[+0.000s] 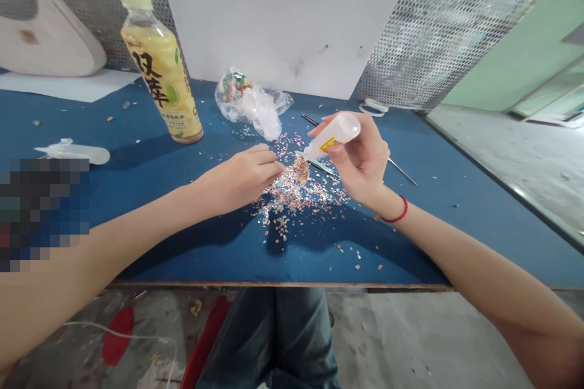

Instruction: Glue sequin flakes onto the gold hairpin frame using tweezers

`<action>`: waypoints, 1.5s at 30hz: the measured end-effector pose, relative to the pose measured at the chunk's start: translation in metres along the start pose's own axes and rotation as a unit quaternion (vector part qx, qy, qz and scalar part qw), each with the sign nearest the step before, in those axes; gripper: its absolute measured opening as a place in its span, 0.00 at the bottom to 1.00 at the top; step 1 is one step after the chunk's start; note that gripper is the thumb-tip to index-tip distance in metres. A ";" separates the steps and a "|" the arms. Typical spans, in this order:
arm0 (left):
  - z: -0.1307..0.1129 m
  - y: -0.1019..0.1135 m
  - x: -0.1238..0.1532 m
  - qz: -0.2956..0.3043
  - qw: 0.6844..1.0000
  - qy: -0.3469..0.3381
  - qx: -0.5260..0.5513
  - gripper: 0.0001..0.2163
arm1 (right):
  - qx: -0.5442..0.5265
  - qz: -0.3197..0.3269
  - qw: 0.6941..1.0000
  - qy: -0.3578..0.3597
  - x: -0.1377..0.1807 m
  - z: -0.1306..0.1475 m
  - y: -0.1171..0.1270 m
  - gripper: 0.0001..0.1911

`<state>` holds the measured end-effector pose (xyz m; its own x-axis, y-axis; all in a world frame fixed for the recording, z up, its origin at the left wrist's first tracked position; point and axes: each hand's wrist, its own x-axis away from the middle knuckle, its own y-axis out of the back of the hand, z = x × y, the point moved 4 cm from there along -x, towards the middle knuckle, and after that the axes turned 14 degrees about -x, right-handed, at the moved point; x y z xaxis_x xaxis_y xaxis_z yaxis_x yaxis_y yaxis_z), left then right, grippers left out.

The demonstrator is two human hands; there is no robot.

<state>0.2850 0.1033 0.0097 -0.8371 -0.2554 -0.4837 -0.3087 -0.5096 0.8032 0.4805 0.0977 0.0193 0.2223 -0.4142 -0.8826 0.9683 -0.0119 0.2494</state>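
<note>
The right hand (360, 164) has a closed grip on a white plastic squeeze bottle (335, 134), its long axis slanting down and left so that the nozzle points at a small glitter-crusted lump (301, 170) between the hands. The lump sits just off the curled fingertips of the left hand (241, 179), nearer that hand than the right (whether that grip holds it, I cannot tell). Loose sequin flakes (292, 194) litter the blue counter (182, 255) beneath.
</note>
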 end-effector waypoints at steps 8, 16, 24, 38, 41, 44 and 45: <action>-0.006 0.000 0.000 -0.007 0.999 -0.039 -0.024 0.10 | -0.008 0.002 1.000 -0.015 0.001 -0.001 -0.002 0.16; -0.007 0.001 0.001 0.005 0.998 -0.045 -0.042 0.09 | -0.013 0.000 1.000 -0.013 0.000 0.001 -0.002 0.16; -0.007 0.001 0.001 0.008 0.998 -0.047 -0.044 0.10 | -0.006 0.002 1.000 -0.014 -0.001 0.002 -0.003 0.15; -0.006 0.000 0.000 0.001 0.998 -0.040 -0.042 0.11 | -0.005 0.016 1.000 -0.024 0.005 -0.001 -0.001 0.17; -0.006 0.000 0.000 -0.006 0.999 -0.034 -0.038 0.11 | 0.010 0.015 0.999 -0.028 0.006 -0.002 -0.001 0.17; -0.005 0.000 0.000 -0.012 0.999 -0.026 -0.029 0.12 | 0.021 0.005 0.999 -0.028 0.005 -0.002 0.001 0.17; -0.005 0.000 0.000 -0.014 0.999 -0.024 -0.026 0.12 | 0.018 0.005 0.999 -0.026 0.005 -0.001 0.001 0.17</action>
<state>0.2875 0.0990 0.0079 -0.8498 -0.2012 -0.4873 -0.3090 -0.5588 0.7696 0.4823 0.0966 0.0147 0.2254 -0.4614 -0.8580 0.9611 -0.0390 0.2735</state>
